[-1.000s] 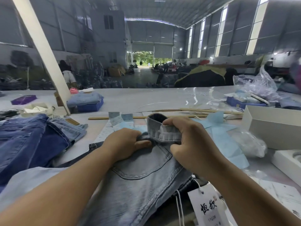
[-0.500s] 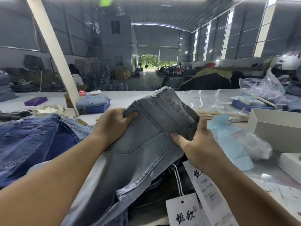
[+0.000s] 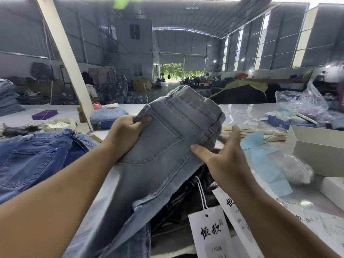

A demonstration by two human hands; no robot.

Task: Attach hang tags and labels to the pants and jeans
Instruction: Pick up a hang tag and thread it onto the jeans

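Above the table (image 3: 242, 112) my left hand (image 3: 124, 135) grips the gray jeans (image 3: 173, 138) by one edge while my right hand (image 3: 221, 155) stays flat and loose under them, so they may slip down.

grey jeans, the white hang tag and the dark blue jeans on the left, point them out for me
grey jeans (image 3: 167, 146), head view, on the back pocket panel
white hang tag (image 3: 210, 233), head view, on the printed face
dark blue jeans (image 3: 31, 161), head view, on the back pocket
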